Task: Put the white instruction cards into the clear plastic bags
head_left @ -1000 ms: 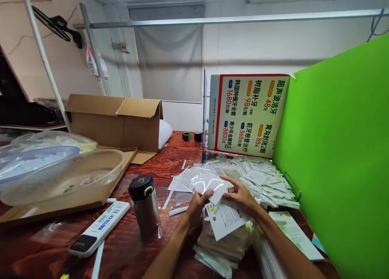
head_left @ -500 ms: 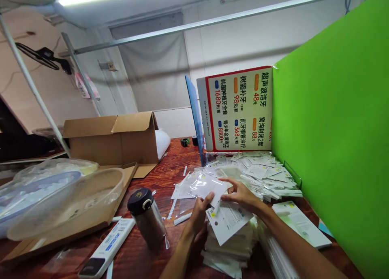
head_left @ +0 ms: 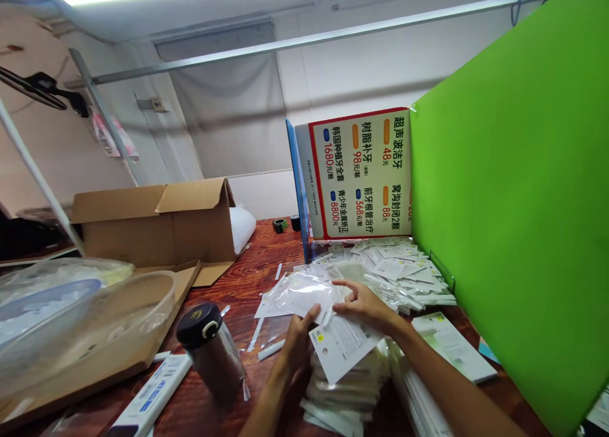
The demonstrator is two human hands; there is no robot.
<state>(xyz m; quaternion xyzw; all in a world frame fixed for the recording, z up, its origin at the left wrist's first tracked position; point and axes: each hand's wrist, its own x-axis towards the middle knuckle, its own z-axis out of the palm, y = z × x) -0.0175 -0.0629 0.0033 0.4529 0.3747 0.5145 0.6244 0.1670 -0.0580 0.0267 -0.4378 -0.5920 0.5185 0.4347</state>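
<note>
A clear plastic bag [head_left: 304,291] with a white card in it catches the light in front of me. My left hand [head_left: 299,337] grips its near edge, thumb on top. My right hand [head_left: 364,305] has thumb and index finger at the bag's right edge, the fingertips partly hidden by glare. Just below, a printed white card [head_left: 343,348] with a yellow mark and a round hole lies tilted on top of a stack of bagged cards [head_left: 345,392]. Behind my hands spreads a loose heap of similar packets [head_left: 399,266].
A dark-lidded tumbler [head_left: 212,351] stands left of my arms, beside a long white box [head_left: 150,396]. Farther left are a translucent tub [head_left: 137,316] and a cardboard box [head_left: 143,228]. A green panel [head_left: 514,189] rises on the right, with a card stack [head_left: 454,347] near its base.
The view has shifted slightly, so the scene sits a little farther left. Both hands stay at the bag, which has tilted slightly between them.
</note>
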